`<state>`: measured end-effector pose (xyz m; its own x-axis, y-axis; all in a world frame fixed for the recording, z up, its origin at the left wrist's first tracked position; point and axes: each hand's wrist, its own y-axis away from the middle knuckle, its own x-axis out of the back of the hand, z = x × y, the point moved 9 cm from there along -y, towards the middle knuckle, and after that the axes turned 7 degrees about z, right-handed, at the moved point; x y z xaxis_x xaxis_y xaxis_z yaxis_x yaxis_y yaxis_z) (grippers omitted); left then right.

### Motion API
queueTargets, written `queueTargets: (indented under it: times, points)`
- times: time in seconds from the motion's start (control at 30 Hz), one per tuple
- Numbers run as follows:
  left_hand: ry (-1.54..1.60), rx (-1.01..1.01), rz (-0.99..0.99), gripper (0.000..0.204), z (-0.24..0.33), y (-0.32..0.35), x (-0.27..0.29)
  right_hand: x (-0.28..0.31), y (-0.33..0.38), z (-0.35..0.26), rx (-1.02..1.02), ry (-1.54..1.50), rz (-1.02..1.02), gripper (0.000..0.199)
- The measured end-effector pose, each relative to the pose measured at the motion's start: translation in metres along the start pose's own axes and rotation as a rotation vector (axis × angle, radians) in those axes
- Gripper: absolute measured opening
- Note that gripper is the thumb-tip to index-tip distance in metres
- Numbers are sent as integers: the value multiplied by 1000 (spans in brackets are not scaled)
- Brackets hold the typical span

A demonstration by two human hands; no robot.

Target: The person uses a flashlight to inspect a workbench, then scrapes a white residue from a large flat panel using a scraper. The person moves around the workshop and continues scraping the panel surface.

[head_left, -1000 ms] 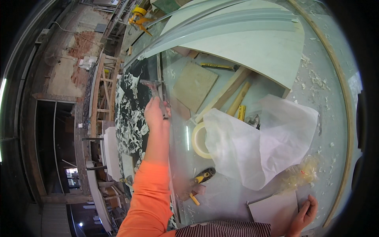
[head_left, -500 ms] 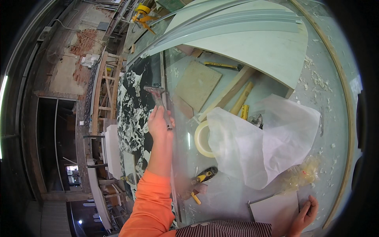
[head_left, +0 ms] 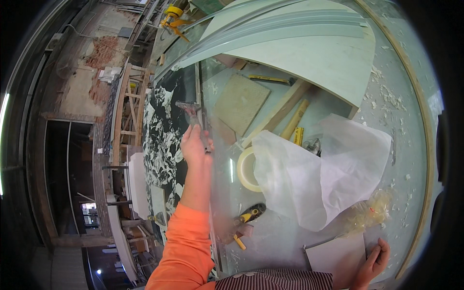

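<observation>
My left hand point(head_left: 194, 144), in an orange sleeve, is closed round the handle of a scraper point(head_left: 192, 112) with a wide, reddish-stained head. The head lies over a black sheet smeared with white flakes point(head_left: 166, 133), just left of a long dark strip. At the lower right my right hand point(head_left: 374, 261) rests with fingers curled, beside a pale square board point(head_left: 338, 256); whether anything is inside the fingers is hidden. Nearer the middle are a roll of cream tape point(head_left: 247, 169) and a crumpled white translucent sheet point(head_left: 302, 181).
Long pale strips point(head_left: 290, 31) lie across a large white curved board point(head_left: 309, 63) at the far side. A beige tile point(head_left: 241, 101), a wooden bar point(head_left: 278, 113), a yellow-and-black knife point(head_left: 270, 79) and a yellow-and-black tool point(head_left: 252, 212) lie on the table. A caulking gun point(head_left: 173, 21) stands far left.
My left hand and the scraper have shifted slightly away from me, and the scraper's head is tilted a little differently. My right hand has stayed in place.
</observation>
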<state>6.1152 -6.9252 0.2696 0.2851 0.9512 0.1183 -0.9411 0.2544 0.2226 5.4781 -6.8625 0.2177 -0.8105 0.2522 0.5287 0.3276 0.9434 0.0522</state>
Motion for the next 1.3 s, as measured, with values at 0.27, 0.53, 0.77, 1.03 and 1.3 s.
queueTargets:
  times: [0.27, 0.53, 0.77, 1.03, 1.3]
  points:
    - [-25, -31, -34, 30, 0, -1, -3, 3, 5, 21, -48, 25, -3, 21]
    - [-69, -23, -51, 33, -1, 4, 6, 1, 7, 54, -68, -167, 17, 19]
    - [-2, -9, -29, 35, -1, 4, 4, 2, 8, 54, -106, -173, 10, 19]
    - [-9, -16, -38, 35, 2, -6, -7, 5, 5, 37, -10, -53, 52, 19]
    - [26, -53, -63, 31, 5, -7, -12, 4, 6, 42, -44, -96, 17, 19]
